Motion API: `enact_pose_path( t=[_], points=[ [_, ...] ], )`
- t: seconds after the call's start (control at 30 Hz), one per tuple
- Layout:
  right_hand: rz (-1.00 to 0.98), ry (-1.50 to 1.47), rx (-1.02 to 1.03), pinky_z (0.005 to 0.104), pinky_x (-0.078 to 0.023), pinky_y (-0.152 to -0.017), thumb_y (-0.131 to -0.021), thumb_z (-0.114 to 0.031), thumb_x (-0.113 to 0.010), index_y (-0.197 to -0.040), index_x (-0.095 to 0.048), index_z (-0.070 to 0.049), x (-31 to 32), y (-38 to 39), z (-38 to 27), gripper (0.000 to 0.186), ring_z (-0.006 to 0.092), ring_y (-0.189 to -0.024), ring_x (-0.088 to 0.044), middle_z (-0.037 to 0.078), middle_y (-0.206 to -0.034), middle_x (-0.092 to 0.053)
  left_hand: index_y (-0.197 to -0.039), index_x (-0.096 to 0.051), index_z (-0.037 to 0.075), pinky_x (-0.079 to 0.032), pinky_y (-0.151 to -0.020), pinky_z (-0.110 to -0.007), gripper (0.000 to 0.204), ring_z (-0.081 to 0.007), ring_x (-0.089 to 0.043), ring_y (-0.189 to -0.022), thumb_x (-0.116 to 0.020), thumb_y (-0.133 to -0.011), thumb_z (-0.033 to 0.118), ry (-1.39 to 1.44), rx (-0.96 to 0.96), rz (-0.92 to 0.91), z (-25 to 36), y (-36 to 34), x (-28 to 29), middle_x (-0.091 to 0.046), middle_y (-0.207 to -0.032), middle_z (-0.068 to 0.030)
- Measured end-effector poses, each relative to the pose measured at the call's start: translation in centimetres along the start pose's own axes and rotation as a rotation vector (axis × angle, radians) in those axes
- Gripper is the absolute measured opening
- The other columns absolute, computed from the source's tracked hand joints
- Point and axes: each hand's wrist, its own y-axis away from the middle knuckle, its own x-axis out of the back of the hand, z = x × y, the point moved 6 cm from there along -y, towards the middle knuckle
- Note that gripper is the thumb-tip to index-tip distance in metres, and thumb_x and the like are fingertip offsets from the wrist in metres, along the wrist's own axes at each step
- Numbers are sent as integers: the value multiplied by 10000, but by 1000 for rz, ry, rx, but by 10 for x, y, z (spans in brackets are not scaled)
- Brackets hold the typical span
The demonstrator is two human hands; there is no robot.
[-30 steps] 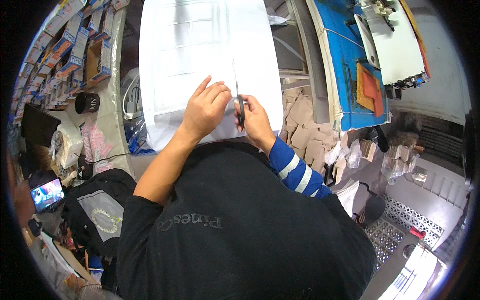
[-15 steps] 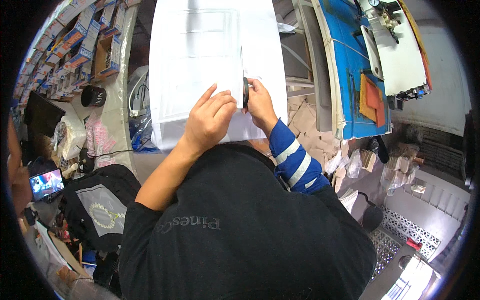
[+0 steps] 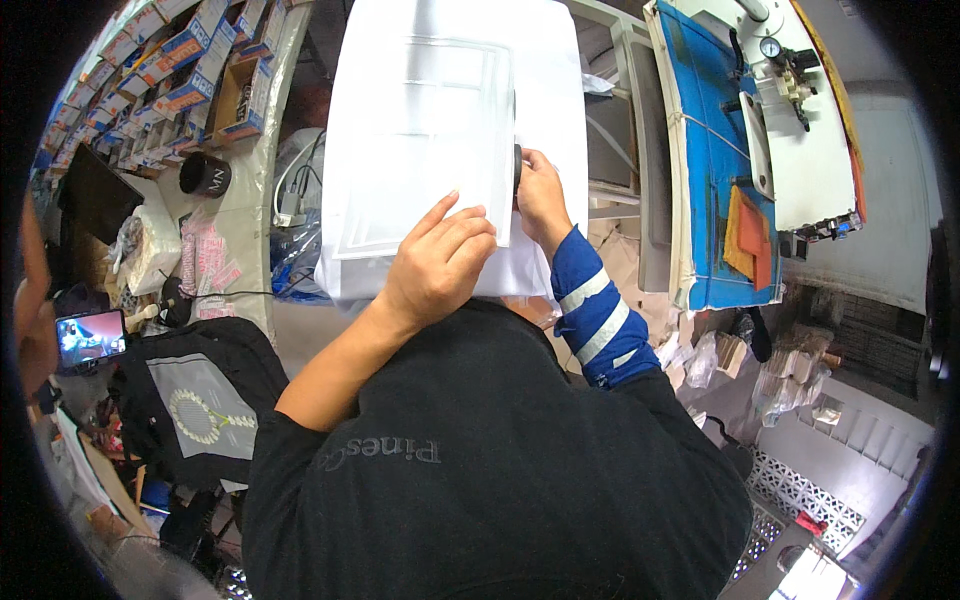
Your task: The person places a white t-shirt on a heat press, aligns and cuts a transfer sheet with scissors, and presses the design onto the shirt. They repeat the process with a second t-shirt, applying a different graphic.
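A translucent plastic sheet (image 3: 400, 165) with pale rectangular outlines lies on a white covered work surface (image 3: 555, 85). My left hand (image 3: 443, 258) rests on its near right corner, fingers stretched out and nothing gripped. At the sheet's right edge my right hand (image 3: 543, 200) is closed on a small black object (image 3: 518, 166). It looks rounded at the side; its kind is mostly hidden by the fingers. A thin dark line runs along the sheet's edge just beyond it. A blue sleeve with white stripes covers my right forearm.
Several blue-and-white boxes (image 3: 190, 90) and a black cup (image 3: 205, 175) stand on the left-hand table. A lit phone (image 3: 91, 338) is beside a dark bag (image 3: 200, 405). To the right is a machine with a blue-covered bed (image 3: 712, 130), an orange pad (image 3: 750, 232) and a gauge (image 3: 770, 47).
The whole view has shifted, so the scene sits further right and lower. My right hand and the black object are a little further up along the sheet's right edge.
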Motion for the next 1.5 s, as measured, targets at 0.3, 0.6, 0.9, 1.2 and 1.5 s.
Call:
enact_pose_path(
  t=[0.3, 0.6, 0.9, 1.2, 1.5],
  points=[
    [39, 13, 30, 267, -354, -403, -1009, -121, -505, -1237, -508, 40, -1, -22, -11, 280, 116, -508, -525, 70, -729, -634, -896, -645, 30, -499, -1065, -502, 128, -271, -716, -1048, -725, -810, -20, 15, -1, -5, 9, 1, 9, -719, -968, -89],
    [56, 82, 34, 281, -361, -392, -1012, -130, -497, -1200, -533, 36, -3, -46, -25, 254, 125, -493, -521, 69, -730, -630, -880, -646, 31, -483, -1080, -503, 81, -262, -714, -1037, -685, -810, 14, 21, -11, 20, 13, 5, 16, -712, -955, -88],
    [64, 147, 38, 281, -392, -428, -1010, -152, -512, -1164, -598, 22, 2, -70, -38, 248, 116, -540, -533, 38, -727, -602, -879, -647, 30, -506, -1053, -503, 95, -269, -717, -1026, -686, -804, -15, 75, 28, 72, 15, 9, 24, -713, -951, -85],
    [594, 563, 70, 273, -445, -462, -990, -248, -605, -1347, -591, 18, 248, 13, 10, 445, 120, -587, -602, 61, -815, -674, -1008, -586, 5, -453, -732, -253, 169, -147, -543, -771, -496, -1073, 133, 83, 364, 611, -75, -9, 86, -599, -875, -86],
    [319, 1038, 165, 340, -496, -660, -887, -75, -675, -1341, -622, -101, 213, 140, -19, 458, 179, -667, -600, 109, -827, -661, -1080, -549, -2, -533, -909, -359, 180, -195, -624, -955, -437, -1081, 139, 886, 1086, 1125, -223, 113, 51, -621, -1040, -80]
  ],
)
